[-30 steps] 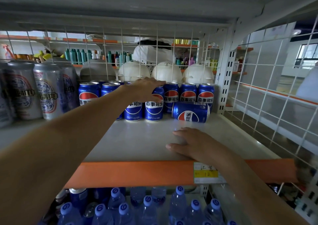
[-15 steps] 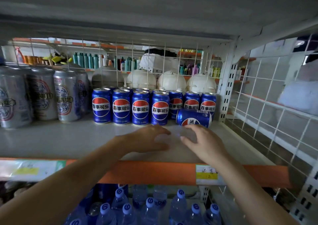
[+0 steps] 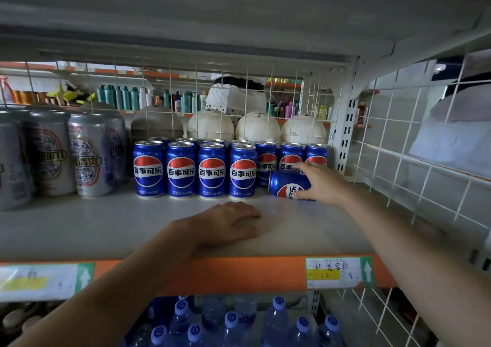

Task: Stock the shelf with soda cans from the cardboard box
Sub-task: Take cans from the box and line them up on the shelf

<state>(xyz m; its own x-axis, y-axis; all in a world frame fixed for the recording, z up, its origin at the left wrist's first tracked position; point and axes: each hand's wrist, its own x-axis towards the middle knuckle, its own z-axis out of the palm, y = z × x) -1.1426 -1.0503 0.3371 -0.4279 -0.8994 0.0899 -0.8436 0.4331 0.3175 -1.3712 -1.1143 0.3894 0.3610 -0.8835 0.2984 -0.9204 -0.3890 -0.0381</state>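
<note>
The right hand (image 3: 322,184) curls its fingers round a toppled blue cylindrical soda can (image 3: 285,183), at two o'clock from the left hand (image 3: 225,224) resting flat-fingered on the grey shelf (image 3: 106,227)

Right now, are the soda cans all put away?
Not quite. Rows of upright blue cans already stand on the shelf. The right hand grips one tipped can, which needs standing up. The left hand rests flat. The box is out of view, so more may remain.
</note>
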